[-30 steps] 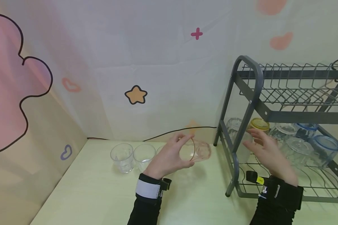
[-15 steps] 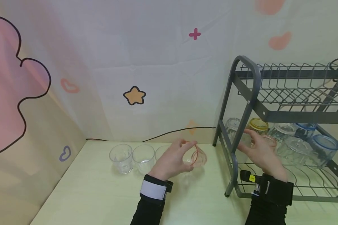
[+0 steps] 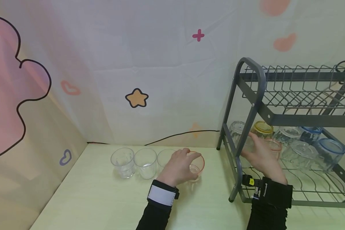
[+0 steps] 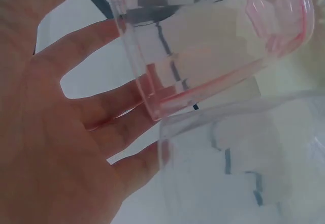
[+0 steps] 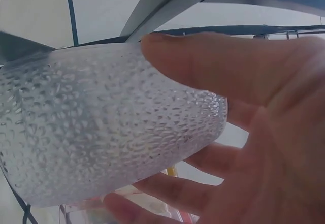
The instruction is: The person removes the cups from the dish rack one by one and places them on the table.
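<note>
My left hand [image 3: 178,167] holds a pink-tinted drinking glass [image 3: 197,166] near its orange-red rim. The glass is upright at the right end of a row on the table. Close beside it in the left wrist view is a clear glass [image 4: 244,158], which a fingertip seems to meet. Inside the rack's lower shelf, my right hand [image 3: 263,156] grips a clear glass with a pebbled surface [image 5: 101,122], thumb on one side and fingers on the other. In the head view the rack's post and the hand partly cover that glass.
A two-tier grey metal dish rack [image 3: 253,111] stands at the right. Its lower shelf bears several upside-down glasses, among them a yellow-rimmed glass [image 3: 262,129] and a blue-rimmed glass [image 3: 330,150]. Two more clear glasses [image 3: 123,163] stand left on the table [image 3: 103,198].
My left hand has turned the pink glass from lying sideways to upright and lowered it beside the row. My right hand has moved left and closed around the pebbled glass.
</note>
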Demonstrator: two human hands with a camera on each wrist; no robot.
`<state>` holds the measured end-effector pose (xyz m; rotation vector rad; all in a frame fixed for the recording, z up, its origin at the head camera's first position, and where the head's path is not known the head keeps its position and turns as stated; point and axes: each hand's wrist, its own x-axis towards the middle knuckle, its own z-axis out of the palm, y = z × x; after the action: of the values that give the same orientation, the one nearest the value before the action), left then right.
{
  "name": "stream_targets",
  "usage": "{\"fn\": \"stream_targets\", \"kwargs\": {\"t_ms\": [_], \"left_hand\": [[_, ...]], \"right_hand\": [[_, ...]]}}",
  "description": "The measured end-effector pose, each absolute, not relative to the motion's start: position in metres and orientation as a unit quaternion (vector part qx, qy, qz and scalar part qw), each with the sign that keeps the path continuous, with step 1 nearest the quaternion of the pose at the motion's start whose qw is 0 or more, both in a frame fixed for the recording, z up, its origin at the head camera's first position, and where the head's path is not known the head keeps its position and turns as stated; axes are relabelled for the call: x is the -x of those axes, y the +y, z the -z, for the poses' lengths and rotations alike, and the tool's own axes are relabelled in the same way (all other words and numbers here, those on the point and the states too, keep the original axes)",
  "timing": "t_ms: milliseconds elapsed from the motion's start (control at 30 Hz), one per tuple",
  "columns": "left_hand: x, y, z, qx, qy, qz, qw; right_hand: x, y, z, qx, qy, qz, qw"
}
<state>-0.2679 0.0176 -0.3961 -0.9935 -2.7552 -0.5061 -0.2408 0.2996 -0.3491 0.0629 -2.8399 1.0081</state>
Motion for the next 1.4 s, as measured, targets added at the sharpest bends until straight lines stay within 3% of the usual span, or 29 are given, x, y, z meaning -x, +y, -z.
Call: {"fn": "stream_targets", "kwargs": {"t_ms": [500,767,1100,1400], "left_hand": [[0.272,0.021,0.402,0.312,-0.932,0.161,0.089],[0.274,0.024,0.405,0.295,-0.936,0.172,0.088],[0.275,0.021,0.409,0.291,-0.935,0.177,0.097],[0.269,0.023,0.393,0.342,-0.906,0.204,0.142]], "right_hand": [[0.229,0.305,0.344,-0.008,-0.951,-0.302,0.069],[0.218,0.308,0.338,-0.017,-0.946,-0.298,0.126],[0.203,0.312,0.335,0.003,-0.933,-0.337,0.127],[0.179,0.321,0.320,0.041,-0.918,-0.360,0.162]]}}
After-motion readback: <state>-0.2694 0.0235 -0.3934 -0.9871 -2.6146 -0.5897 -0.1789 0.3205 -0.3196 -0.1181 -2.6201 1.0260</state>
